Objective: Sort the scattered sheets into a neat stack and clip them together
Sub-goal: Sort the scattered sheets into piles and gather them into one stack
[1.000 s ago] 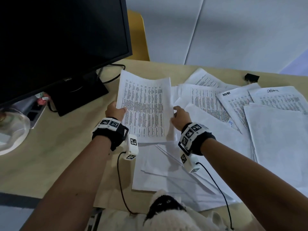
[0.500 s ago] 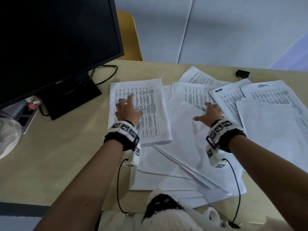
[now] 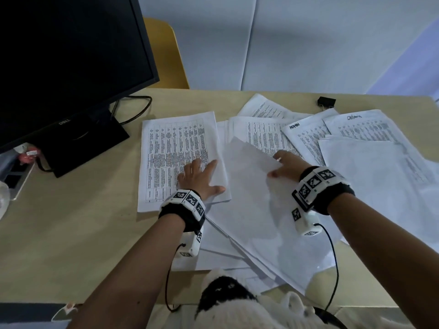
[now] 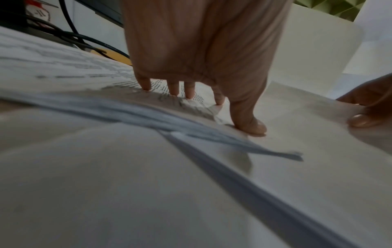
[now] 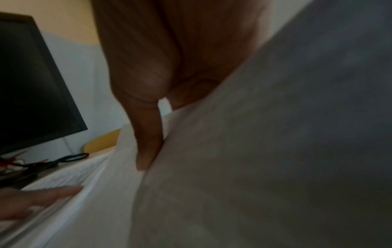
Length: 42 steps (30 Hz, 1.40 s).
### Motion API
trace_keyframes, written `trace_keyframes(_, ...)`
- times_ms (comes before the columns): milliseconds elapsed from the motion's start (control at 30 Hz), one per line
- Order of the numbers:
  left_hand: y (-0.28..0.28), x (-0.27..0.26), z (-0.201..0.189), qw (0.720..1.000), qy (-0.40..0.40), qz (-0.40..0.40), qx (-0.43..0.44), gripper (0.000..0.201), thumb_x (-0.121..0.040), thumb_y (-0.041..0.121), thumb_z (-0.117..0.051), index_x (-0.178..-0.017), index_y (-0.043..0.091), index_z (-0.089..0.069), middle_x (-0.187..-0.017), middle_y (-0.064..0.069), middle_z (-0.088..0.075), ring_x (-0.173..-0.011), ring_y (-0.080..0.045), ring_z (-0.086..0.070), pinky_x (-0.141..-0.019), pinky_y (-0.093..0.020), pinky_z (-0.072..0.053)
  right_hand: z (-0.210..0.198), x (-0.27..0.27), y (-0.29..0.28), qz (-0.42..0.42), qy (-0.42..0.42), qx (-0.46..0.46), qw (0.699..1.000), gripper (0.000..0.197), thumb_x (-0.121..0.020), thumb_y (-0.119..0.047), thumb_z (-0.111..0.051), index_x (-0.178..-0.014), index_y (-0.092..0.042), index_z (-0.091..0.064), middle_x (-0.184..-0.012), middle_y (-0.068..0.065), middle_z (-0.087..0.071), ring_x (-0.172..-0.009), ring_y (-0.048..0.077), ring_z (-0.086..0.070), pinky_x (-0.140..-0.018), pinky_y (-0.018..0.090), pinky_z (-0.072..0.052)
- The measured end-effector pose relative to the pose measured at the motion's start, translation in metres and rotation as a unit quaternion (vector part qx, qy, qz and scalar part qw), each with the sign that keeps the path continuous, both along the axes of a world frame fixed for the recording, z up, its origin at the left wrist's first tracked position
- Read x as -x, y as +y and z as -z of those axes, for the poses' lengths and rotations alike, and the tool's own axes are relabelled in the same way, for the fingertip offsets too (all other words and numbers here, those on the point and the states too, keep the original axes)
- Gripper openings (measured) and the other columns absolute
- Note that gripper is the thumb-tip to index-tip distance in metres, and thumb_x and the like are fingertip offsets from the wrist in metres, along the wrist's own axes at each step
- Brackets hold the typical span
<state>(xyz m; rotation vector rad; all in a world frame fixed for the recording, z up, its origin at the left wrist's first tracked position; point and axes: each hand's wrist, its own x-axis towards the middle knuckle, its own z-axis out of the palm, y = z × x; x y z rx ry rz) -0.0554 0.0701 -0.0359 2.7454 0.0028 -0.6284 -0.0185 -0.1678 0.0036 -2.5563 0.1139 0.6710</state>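
Observation:
A printed stack lies flat on the desk, and my left hand presses on its lower right part with fingers spread; the left wrist view shows the fingertips on the print. Beside it, my right hand pinches the far edge of a blank sheet, thumb on top, and that edge is raised off the pile. In the right wrist view the sheet hides all but the thumb. More printed sheets lie fanned out to the right. A black binder clip sits at the desk's far edge.
A black monitor on its stand fills the left, with cables behind it. A yellow chair stands beyond the desk. A power strip lies at far left. Loose blank sheets cover the right side.
The printed stack, held up in both hands a second ago, now lies flat under my left hand. My right hand has moved to the blank sheet and taken hold of its edge.

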Motion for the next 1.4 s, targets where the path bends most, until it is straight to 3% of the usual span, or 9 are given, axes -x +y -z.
trace_keyframes(100, -0.001, 0.001, 0.001, 1.0, -0.008, -0.012, 0.003, 0.082, -0.079, 0.054, -0.06, -0.146, 0.038, -0.014, -0.155, -0.004, -0.005, -0.143, -0.031, -0.002, -0.114, -0.052, -0.012, -0.017, 0.001, -0.003, -0.025, 0.01, 0.022, 0.999, 0.013, -0.075, -0.009, -0.064, -0.063, -0.014, -0.06, -0.059, 0.003, -0.052, -0.073, 0.022, -0.055, -0.055, 0.021, -0.038)
trace_keyframes(267, -0.001, 0.003, 0.003, 0.999, -0.017, -0.026, 0.009, 0.082, -0.08, 0.052, -0.06, -0.145, 0.039, -0.013, -0.155, -0.005, -0.007, -0.143, -0.03, -0.005, -0.113, -0.052, -0.014, -0.052, -0.008, -0.005, 0.077, -0.186, 0.099, 0.975, 0.019, -0.075, -0.005, -0.052, -0.085, -0.009, -0.068, -0.091, 0.025, -0.063, -0.094, 0.04, -0.059, -0.079, 0.038, -0.047)
trace_keyframes(600, -0.002, -0.004, -0.021, 0.989, 0.029, -0.017, 0.142, 0.105, -0.058, 0.085, -0.048, -0.145, 0.029, -0.028, -0.149, -0.012, -0.029, -0.137, -0.029, -0.027, -0.112, -0.048, -0.026, -0.11, 0.0, 0.004, 0.101, -0.522, 0.073, 0.844, 0.026, -0.083, -0.01, -0.045, -0.093, -0.01, -0.069, -0.089, 0.021, -0.062, -0.075, 0.04, -0.059, -0.057, 0.031, -0.032)
trace_keyframes(667, -0.006, -0.005, -0.034, 0.95, 0.05, -0.028, 0.308, 0.132, -0.038, 0.098, -0.034, -0.145, 0.021, -0.028, -0.146, -0.01, -0.039, -0.133, -0.025, -0.038, -0.111, -0.042, -0.03, -0.092, 0.017, 0.025, 0.043, -0.495, 0.041, 0.867, 0.023, -0.078, -0.008, -0.049, -0.087, -0.01, -0.07, -0.084, 0.019, -0.062, -0.069, 0.039, -0.061, -0.055, 0.035, -0.046)
trace_keyframes(833, -0.018, -0.002, -0.058, 0.855, 0.094, -0.155, 0.486, 0.093, -0.045, 0.093, -0.043, -0.102, 0.022, -0.058, -0.104, 0.005, -0.063, -0.098, -0.009, -0.061, -0.091, -0.032, -0.048, -0.026, 0.053, 0.066, -0.137, -0.3, -0.034, 0.944, 0.023, -0.074, 0.0, -0.054, -0.087, -0.007, -0.071, -0.081, 0.016, -0.066, -0.073, 0.034, -0.064, -0.072, 0.044, -0.052)
trace_keyframes(933, -0.018, -0.002, -0.049, 0.833, 0.077, -0.271, 0.477, 0.041, -0.089, 0.035, -0.056, -0.121, 0.009, -0.054, -0.127, -0.012, -0.059, -0.114, -0.028, -0.058, -0.098, -0.04, -0.047, -0.003, 0.061, 0.07, -0.139, -0.167, -0.103, 0.971, 0.029, -0.082, -0.012, -0.063, -0.111, -0.012, -0.066, -0.106, 0.01, -0.069, -0.097, 0.024, -0.064, -0.094, 0.038, -0.046)
trace_keyframes(1033, -0.005, -0.004, -0.032, 0.823, 0.046, -0.348, 0.447, 0.035, -0.093, 0.002, -0.05, -0.128, 0.001, -0.051, -0.135, -0.016, -0.054, -0.12, -0.031, -0.054, -0.104, -0.042, -0.042, 0.006, 0.057, 0.06, -0.08, -0.076, -0.144, 0.983, 0.04, -0.081, -0.034, -0.065, -0.114, -0.011, -0.063, -0.121, 0.005, -0.063, -0.109, 0.015, -0.057, -0.103, 0.032, -0.04)
trace_keyframes(1300, 0.016, -0.003, -0.037, 0.789, 0.075, -0.396, 0.463, 0.037, -0.083, 0.01, -0.067, -0.118, 0.001, -0.058, -0.124, -0.019, -0.061, -0.114, -0.034, -0.059, -0.097, -0.054, -0.045, 0.021, 0.022, 0.017, 0.24, -0.025, 0.003, 0.97, 0.087, -0.075, -0.043, -0.069, -0.139, -0.006, -0.023, -0.146, 0.017, -0.027, -0.138, 0.035, -0.018, -0.109, 0.058, -0.017)
trace_keyframes(1400, 0.021, -0.007, -0.034, 0.794, 0.049, -0.428, 0.428, 0.044, -0.078, 0.024, -0.073, -0.111, 0.0, -0.058, -0.117, -0.017, -0.064, -0.103, -0.03, -0.063, -0.083, -0.041, -0.054, 0.035, 0.009, 0.012, 0.224, -0.011, -0.014, 0.974, 0.04, -0.072, -0.026, -0.071, -0.104, -0.014, -0.051, -0.114, 0.016, -0.058, -0.121, 0.036, -0.045, -0.102, 0.06, -0.033)
